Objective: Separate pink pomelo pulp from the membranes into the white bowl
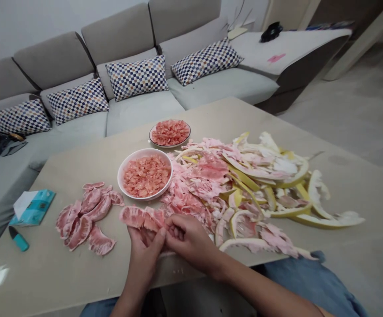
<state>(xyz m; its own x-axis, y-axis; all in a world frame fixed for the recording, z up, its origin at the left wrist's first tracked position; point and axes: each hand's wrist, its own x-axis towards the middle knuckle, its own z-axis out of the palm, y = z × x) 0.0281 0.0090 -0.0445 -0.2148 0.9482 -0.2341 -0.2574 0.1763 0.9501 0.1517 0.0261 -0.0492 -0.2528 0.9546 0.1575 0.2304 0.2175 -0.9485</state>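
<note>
Both hands meet at the table's near edge on a cluster of pink pomelo segments [141, 217]. My left hand [146, 250] pinches the segments from below with its thumb up. My right hand [187, 237] curls its fingers over the same piece from the right. Just beyond stands a white bowl [123, 166] filled with peeled pink pulp. A second filled bowl [153, 130] stands farther back. Several unpeeled segments [86, 216] lie in a group to the left.
A large heap of pink membrane and yellow-white peel [244, 185] covers the table's right half. A teal tissue pack [34, 207] and a small teal knife [18, 239] lie at the left. Behind the table [79, 163] is a grey sofa [138, 110] with checked cushions.
</note>
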